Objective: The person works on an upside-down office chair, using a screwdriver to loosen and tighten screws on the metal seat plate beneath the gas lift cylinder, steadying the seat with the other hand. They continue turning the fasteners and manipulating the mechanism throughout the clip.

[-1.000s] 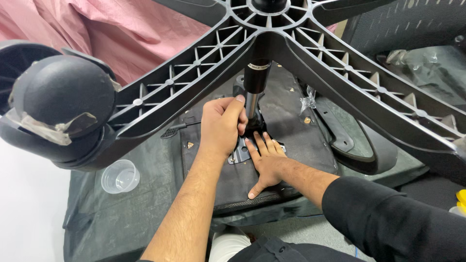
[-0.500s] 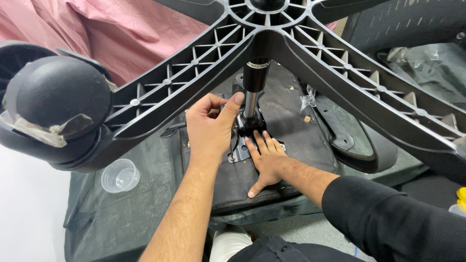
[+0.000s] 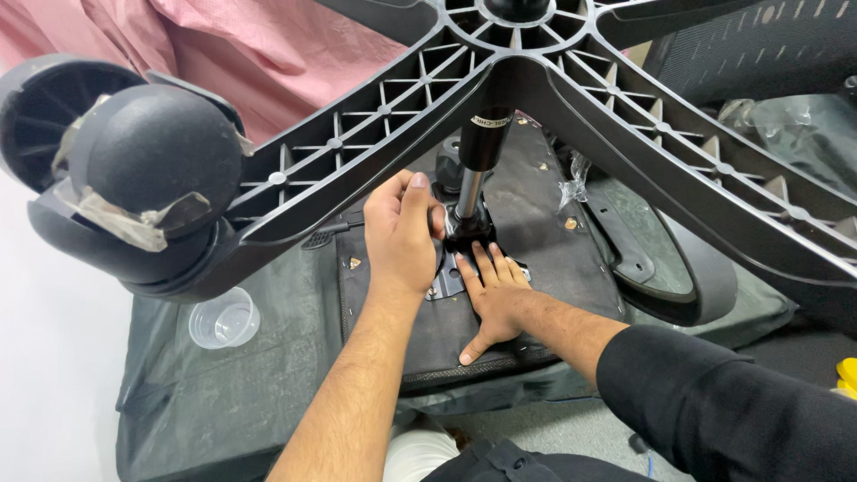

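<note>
An office chair lies upside down, its black five-arm base (image 3: 375,134) close to the camera. The gas cylinder (image 3: 482,147) runs down to a metal mechanism (image 3: 469,234) on the dark seat underside (image 3: 544,214). My left hand (image 3: 402,234) curls against the left side of that mechanism at the foot of the cylinder, thumb up, fingertips hidden. My right hand (image 3: 495,299) lies flat on the seat underside just below the mechanism, fingers spread, holding nothing.
A large black caster (image 3: 152,170) with torn tape hangs at the left. A clear plastic cup (image 3: 223,319) sits on the dark sheet. An armrest (image 3: 665,259) lies at the right, pink cloth (image 3: 268,45) behind, and something yellow (image 3: 846,375) at the right edge.
My left hand loosened from the cylinder's foot, spread its fingers, then closed again slightly lower and to the left on the mechanism. My right hand stayed flat in place.
</note>
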